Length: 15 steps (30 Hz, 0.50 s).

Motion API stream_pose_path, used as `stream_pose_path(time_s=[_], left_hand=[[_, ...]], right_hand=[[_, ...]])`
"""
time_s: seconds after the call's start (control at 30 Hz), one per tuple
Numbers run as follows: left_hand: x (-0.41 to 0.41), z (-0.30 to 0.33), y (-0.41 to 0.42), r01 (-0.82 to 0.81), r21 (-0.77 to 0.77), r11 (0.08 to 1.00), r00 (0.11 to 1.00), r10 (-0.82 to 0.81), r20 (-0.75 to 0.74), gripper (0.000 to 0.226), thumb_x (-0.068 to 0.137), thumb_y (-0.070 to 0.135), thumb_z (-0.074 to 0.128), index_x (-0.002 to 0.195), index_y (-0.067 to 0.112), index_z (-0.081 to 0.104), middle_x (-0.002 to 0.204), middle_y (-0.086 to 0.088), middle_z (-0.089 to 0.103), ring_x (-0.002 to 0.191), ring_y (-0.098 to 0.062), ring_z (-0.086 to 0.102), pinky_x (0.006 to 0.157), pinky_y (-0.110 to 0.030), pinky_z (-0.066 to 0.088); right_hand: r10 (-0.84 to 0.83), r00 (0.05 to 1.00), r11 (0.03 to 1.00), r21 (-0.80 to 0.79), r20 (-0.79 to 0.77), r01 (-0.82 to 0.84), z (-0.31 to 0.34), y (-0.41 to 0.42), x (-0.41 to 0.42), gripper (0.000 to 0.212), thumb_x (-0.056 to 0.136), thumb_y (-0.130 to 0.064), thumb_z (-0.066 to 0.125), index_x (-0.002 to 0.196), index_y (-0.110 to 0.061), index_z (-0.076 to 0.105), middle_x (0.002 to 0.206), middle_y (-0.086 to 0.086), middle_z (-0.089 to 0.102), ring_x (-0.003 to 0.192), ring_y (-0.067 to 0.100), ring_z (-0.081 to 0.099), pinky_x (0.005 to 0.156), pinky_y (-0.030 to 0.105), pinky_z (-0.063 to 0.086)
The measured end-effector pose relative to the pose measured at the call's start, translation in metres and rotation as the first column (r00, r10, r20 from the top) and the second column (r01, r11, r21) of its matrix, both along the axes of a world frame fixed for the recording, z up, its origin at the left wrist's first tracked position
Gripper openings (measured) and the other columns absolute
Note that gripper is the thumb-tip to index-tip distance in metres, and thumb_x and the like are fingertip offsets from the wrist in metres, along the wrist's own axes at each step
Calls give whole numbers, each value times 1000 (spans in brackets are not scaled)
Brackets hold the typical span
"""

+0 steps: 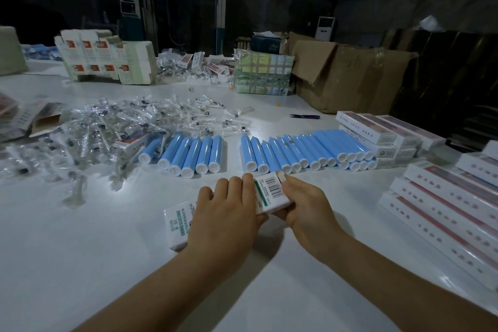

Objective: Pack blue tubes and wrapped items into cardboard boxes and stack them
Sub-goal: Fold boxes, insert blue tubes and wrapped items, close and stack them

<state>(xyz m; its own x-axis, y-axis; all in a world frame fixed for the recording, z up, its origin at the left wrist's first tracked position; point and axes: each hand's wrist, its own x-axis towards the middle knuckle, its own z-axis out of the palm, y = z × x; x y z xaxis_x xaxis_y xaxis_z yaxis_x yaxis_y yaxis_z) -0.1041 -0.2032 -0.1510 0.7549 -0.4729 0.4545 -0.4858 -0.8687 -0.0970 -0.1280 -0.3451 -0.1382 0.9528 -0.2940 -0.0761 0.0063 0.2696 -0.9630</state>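
Note:
A long white product box [272, 191] with a barcode and green print lies across the table in front of me. My left hand [226, 213] grips its middle from above, and my right hand [304, 202] holds its right end, thumb at the end flap. Several blue tubes with white caps lie in two rows behind it, one group [188, 153] on the left and a longer one [304, 151] on the right. A heap of clear-wrapped items [107, 127] spreads over the left of the table.
Stacks of closed white boxes [444, 197] stand at the right, with more [377, 132] behind the tubes. Flat unfolded cartons [105, 59], a taped bundle [262, 73] and a big brown carton [347, 75] sit at the back. Small purple snips [304, 116] lie nearby.

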Motion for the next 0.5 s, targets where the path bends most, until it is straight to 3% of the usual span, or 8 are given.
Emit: stream_pose_path(time_s=[0.17,0.23,0.33,0.5], left_hand=[[-2,0,0,23,32,999,999,-24,30,68,95,57,25,144,10,18,126,-5,43,108,-22,42,89,-38,34],[-3,4,2,26,43,999,999,-28,44,69,91,56,38,139,6,36,115,-7,52,98,-23,49,81,-39,40],[-3,3,4,78,0,997,985,-77,155,64,74,53,68,114,3,64,86,-8,62,72,-24,57,60,-39,47],[-3,-1,3,83,-37,996,979,-75,189,65,68,49,77,109,1,65,82,-10,61,68,-25,56,58,-40,47]], right_hand=[[54,998,987,152,-43,-47,2,-4,-1,27,99,-14,42,105,0,65,96,19,71,85,27,71,73,37,57],[73,996,984,167,-49,-64,2,-7,-1,27,98,-14,42,102,-1,65,93,18,72,82,26,71,72,37,58],[94,995,989,121,-27,-90,1,-10,0,26,98,-13,42,101,-4,67,92,17,72,83,25,71,73,37,57],[91,996,996,-9,-4,-91,2,-9,-3,28,99,-12,42,109,-14,68,98,15,71,87,23,70,65,35,56]])
